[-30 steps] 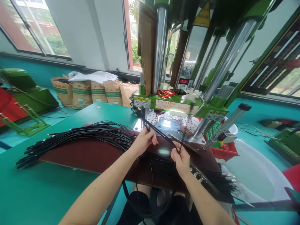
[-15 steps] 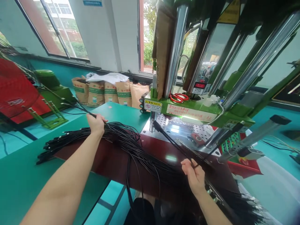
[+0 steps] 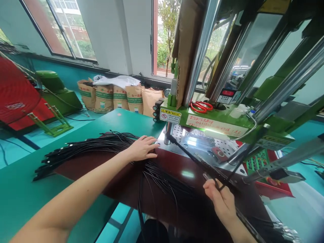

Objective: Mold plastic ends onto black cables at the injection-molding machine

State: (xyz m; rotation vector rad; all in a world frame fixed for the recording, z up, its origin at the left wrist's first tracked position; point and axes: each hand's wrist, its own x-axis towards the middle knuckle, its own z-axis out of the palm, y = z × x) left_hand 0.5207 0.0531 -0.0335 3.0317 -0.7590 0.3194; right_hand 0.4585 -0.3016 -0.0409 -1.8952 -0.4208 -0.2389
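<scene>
the left hand (image 3: 144,148) has come back from the far left. half a second ago it was out over the left end of the cable bundle (image 3: 86,148), closed on some strands whose ends poked out toward the floor; now it lies palm down across the middle of the bundle, fingers extended and a little apart, with no strand ends sticking out of it. whether any strand is caught beneath the palm, i cannot tell.

the right hand (image 3: 221,199) has changed less: as before, its fingers are curled tight round a black cable (image 3: 181,147), above the right part of the dark red board (image 3: 188,165). one length of that cable slants up and left, its end in front of the press (image 3: 204,54); another rises to the right. a slim shiny piece (image 3: 206,177) shows by the fingertips, too small to name.

a second ago the two hands were close together over the board; now they are well apart. the bundle runs along the board, its left end over the green worktop (image 3: 121,118), while a few loose strands (image 3: 140,195) droop over the front edge, as they did half a second ago. the red-handled scissors (image 3: 201,107) have stayed on the press.
</scene>
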